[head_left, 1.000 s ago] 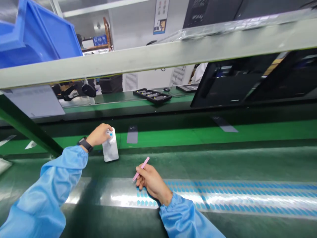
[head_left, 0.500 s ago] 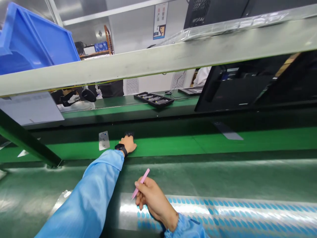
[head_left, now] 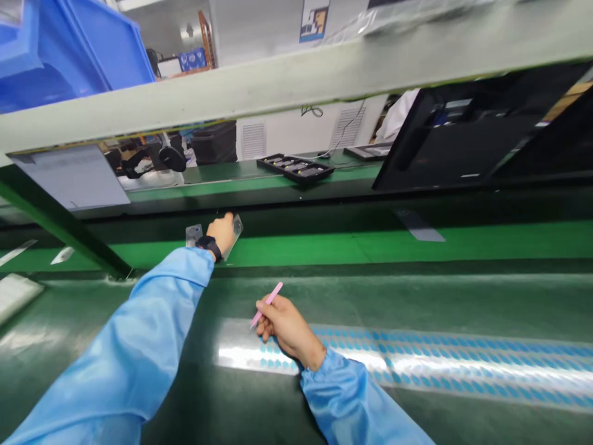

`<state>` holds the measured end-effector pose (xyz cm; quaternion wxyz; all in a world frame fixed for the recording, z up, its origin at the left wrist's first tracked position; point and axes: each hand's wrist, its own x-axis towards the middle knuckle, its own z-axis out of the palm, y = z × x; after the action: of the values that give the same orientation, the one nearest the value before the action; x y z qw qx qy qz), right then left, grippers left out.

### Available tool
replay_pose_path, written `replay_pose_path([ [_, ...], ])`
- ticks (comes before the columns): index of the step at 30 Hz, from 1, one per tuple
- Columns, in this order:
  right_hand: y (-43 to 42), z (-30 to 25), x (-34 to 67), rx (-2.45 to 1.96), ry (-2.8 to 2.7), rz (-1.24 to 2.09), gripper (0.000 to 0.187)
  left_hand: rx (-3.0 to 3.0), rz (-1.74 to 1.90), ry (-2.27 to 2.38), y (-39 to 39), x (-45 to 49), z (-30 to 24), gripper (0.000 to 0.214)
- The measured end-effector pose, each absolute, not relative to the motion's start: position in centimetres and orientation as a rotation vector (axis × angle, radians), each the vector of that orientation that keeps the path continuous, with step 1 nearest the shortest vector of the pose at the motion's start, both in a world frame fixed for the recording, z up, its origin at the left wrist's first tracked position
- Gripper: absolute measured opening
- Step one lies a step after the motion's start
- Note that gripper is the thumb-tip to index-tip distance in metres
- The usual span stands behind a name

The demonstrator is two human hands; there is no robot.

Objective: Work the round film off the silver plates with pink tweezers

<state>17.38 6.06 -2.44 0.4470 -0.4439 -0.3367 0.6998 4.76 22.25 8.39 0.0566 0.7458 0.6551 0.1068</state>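
My left hand is at the far green belt, its fingers closed on a thin translucent grey strip that sticks out past them. Just left of that hand, a flat silvery plate lies on the belt, partly hidden by my wrist. My right hand grips pink tweezers, their tips pointing down-left. The hand is over the near end of a clear film sheet printed with rows of small blue oval stickers, and the tweezers do not reach it.
A grey beam crosses overhead, with a blue plastic bin above it at the left. Beyond stand a black compartment tray and dark monitors. A green strut slants down at the left.
My left hand has let go of the silvery plate, which now lies on the belt, and has taken up the strip to its right. My head view has shifted slightly.
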Motion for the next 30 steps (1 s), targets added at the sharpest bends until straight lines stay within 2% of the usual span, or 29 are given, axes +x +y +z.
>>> replay_pose_path([
  [5, 6.2, -2.0, 16.8, -1.093, -0.819, 1.663, 0.038, 2.092, 0.512, 1.934, 16.0, -0.6, 9.3, 0.031],
  [10, 5.7, -1.0, 17.7, -1.155, -0.853, 1.504, 0.033, 1.858, 0.581, 1.801, 6.9, -2.8, 4.7, 0.029],
  [15, 5.4, -0.9, 19.0, -1.403, -1.078, 1.320, 0.020, 1.741, 0.591, 1.675, 1.7, -2.6, 0.9, 0.019],
  [21, 5.9, -1.1, 18.5, -1.573, -1.155, 1.277, 0.017, 1.876, 0.343, 1.610, 0.4, -2.9, 1.6, 0.019],
  [25, 6.1, -1.3, 18.6, -1.548, -1.109, 1.305, 0.019, 2.086, 0.336, 1.618, 1.5, -2.4, 2.1, 0.010],
  [30, 6.1, -1.3, 18.7, -1.556, -1.111, 1.301, 0.019, 2.180, 0.311, 1.477, 2.9, -1.0, 0.8, 0.038],
])
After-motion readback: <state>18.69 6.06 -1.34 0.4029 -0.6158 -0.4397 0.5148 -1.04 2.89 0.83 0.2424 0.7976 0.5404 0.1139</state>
